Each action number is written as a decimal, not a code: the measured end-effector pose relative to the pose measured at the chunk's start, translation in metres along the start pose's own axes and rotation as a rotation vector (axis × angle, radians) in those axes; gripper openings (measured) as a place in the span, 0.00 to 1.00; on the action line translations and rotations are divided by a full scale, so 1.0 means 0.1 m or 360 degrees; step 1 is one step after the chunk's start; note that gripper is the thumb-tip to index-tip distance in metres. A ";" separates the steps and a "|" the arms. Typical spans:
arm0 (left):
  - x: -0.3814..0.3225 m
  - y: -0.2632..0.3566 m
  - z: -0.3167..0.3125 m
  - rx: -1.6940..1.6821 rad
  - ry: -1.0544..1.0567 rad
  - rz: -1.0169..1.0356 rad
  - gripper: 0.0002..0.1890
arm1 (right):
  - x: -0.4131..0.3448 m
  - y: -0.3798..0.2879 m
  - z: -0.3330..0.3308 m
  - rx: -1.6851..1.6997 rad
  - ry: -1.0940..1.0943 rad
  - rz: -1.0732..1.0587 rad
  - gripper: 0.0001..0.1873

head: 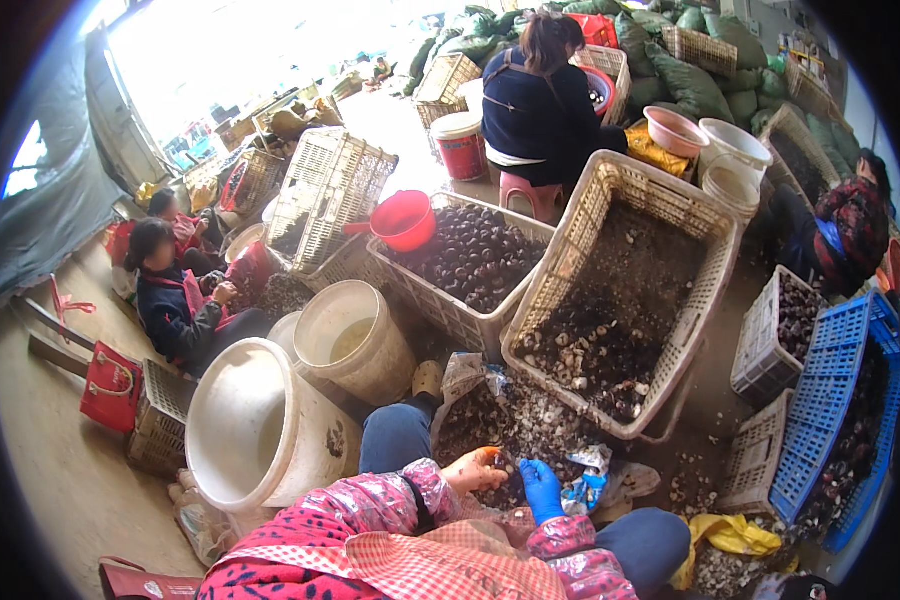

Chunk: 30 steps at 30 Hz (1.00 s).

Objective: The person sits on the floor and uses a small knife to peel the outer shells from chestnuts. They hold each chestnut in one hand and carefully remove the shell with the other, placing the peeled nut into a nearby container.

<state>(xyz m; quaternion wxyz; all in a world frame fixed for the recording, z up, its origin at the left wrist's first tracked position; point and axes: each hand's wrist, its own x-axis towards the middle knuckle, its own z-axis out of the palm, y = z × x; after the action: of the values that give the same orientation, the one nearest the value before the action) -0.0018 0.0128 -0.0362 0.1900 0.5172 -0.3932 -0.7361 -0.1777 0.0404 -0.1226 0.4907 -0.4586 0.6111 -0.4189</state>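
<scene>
My left hand (476,472), bare with orange-stained fingertips, is curled round a small dark round thing, perhaps a water chestnut (501,463), above my lap. Close by on the right, my right hand (540,486) wears a blue glove, its fingers bent together near the left fingertips; whether they hold a small tool is too small to tell. Beneath both hands lies a heap of dark and pale peelings (529,420) on plastic sacking. A tilted crate (514,360) beyond them holds dark peelings and pale bits. Behind it to the left, another crate (487,322) is full of dark round corms, with a red plastic dipper (403,221) on top.
White buckets (292,442) (390,360) stand at my left. Blue crates (817,420) and a small crate (754,367) are at the right. One person (532,105) sits on a pink stool ahead; others sit left (187,300) and right (847,225). Green sacks (690,79) are piled behind.
</scene>
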 end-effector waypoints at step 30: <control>-0.22 0.14 0.06 0.0304 -0.0174 0.0188 0.24 | -0.05 -0.39 -0.27 -0.0491 0.0244 0.0298 0.22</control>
<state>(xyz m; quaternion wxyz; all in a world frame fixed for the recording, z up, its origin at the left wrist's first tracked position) -0.0002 0.0216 -0.0109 0.1612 0.4680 -0.5009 -0.7100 -0.1975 0.0384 -0.0796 0.4034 -0.4364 0.7435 -0.3065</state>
